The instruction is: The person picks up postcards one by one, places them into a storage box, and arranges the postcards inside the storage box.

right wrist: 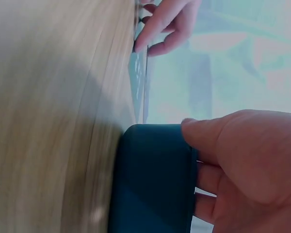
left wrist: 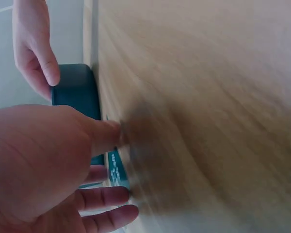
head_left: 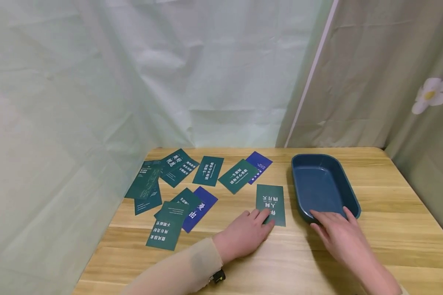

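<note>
My left hand (head_left: 245, 233) lies low on the table, its fingertips resting on the near end of a green card (head_left: 271, 196) with white lettering. In the left wrist view the fingers (left wrist: 104, 196) look fairly straight, and part of the card shows past them. To the right stands a dark blue, rounded rectangular tray (head_left: 317, 184). My right hand (head_left: 341, 237) grips its near rim, with the thumb outside and fingers over the inner side, as the right wrist view of the tray wall (right wrist: 153, 179) shows. Nothing lies inside the tray.
Left of my hand, several green and blue cards lie scattered, some overlapping: a near pile (head_left: 166, 225), a far-left pile (head_left: 142, 184), a single green card (head_left: 208, 171) and a pair with a blue card (head_left: 260, 162). Pale curtains (head_left: 221, 82) hang behind the wooden table (head_left: 391, 237).
</note>
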The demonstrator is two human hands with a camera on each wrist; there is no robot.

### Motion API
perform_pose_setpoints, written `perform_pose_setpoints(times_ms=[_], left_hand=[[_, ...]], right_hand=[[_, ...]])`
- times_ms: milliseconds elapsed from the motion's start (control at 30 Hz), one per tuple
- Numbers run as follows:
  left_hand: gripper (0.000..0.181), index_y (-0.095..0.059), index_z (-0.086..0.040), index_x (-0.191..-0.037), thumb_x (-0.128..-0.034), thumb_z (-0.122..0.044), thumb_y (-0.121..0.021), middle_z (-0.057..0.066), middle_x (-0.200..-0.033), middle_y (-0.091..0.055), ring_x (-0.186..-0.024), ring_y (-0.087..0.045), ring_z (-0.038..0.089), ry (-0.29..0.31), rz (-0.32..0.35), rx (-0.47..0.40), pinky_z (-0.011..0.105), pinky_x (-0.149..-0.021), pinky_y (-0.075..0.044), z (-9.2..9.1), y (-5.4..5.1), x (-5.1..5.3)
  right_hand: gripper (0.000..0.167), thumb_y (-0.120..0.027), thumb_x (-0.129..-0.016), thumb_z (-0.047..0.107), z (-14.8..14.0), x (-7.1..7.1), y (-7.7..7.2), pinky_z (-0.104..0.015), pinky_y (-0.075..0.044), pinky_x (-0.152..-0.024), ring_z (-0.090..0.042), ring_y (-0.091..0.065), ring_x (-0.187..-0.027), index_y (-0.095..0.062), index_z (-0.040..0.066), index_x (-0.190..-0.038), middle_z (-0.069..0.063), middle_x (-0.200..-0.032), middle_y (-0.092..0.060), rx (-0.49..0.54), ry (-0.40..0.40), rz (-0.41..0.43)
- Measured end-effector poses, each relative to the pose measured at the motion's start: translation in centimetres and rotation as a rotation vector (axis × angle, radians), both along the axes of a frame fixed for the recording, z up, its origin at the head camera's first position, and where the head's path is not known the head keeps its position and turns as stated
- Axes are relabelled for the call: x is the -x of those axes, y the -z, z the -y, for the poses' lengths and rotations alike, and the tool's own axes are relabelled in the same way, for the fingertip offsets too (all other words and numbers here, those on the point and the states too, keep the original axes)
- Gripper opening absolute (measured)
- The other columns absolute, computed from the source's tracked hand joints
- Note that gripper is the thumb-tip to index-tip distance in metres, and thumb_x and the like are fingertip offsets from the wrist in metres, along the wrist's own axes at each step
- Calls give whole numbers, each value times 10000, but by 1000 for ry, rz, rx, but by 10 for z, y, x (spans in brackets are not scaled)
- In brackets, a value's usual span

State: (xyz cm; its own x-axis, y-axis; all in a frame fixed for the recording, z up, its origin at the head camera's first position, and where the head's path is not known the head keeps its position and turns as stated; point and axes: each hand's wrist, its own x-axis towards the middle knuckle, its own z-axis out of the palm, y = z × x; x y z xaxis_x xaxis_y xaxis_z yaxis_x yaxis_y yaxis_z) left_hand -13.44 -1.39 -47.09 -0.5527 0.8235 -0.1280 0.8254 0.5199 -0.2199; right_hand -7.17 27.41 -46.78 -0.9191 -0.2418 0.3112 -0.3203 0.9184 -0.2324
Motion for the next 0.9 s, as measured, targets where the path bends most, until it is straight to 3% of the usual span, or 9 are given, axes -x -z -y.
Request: perform_pose_setpoints(times_ms=[133,267,400,500,700,900], left_hand=[[414,-599,-251,-1593,-1210,-286,-446,65,-1634,-514,-1396,-568,237,44,-29,7,403,-1128,-531,-2,-2,9],[440,-562,-331,-1625,-1201,-244,-490,-13,-1699,-470,-1515,-476,250,77,-36,-23,455,-1196,-474,-8,-6,37],[570,-427,-390,-1704,-1179,-190,-526,-83,-1783,-336,-1644,-303,236,102,55,1,513,-1295,-334,-15,-11,66],[590,-395,-400,-1719,-1176,-223,-544,-101,-1793,-313,-1657,-277,211,124,141,41,519,-1312,-297,-21,-11,78],[550,-416,-444,-1699,-1171,-382,-558,-122,-1774,-350,-1616,-367,203,104,179,90,559,-1248,-402,-26,-13,86],[586,-412,-436,-1704,-1143,-543,-545,-70,-1746,-414,-1543,-466,228,30,114,124,555,-1225,-433,-18,-15,76]], right_hand=[[361,-868,-972,217,3,-4,-3,-759,-337,-1148,-368,-752,-1115,-793,106,-1307,-93,-1154,-811,5,-15,36],[371,-872,-963,257,1,0,-10,-744,-363,-1137,-369,-740,-1145,-804,112,-1297,-90,-1179,-804,39,-23,-9],[458,-886,-943,204,-11,18,-17,-730,-415,-1097,-450,-669,-1232,-758,42,-1352,-179,-1288,-750,78,-2,-115],[555,-887,-942,171,-25,33,-18,-744,-436,-1066,-546,-574,-1292,-683,-36,-1414,-291,-1400,-646,80,56,-121],[697,-806,-1024,205,-54,56,-15,-817,-422,-1024,-673,-436,-1304,-485,-157,-1526,-432,-1506,-430,107,199,29],[807,-682,-1115,337,-67,65,-11,-828,-394,-1050,-696,-403,-1343,-317,-183,-1612,-480,-1528,-352,139,240,220]])
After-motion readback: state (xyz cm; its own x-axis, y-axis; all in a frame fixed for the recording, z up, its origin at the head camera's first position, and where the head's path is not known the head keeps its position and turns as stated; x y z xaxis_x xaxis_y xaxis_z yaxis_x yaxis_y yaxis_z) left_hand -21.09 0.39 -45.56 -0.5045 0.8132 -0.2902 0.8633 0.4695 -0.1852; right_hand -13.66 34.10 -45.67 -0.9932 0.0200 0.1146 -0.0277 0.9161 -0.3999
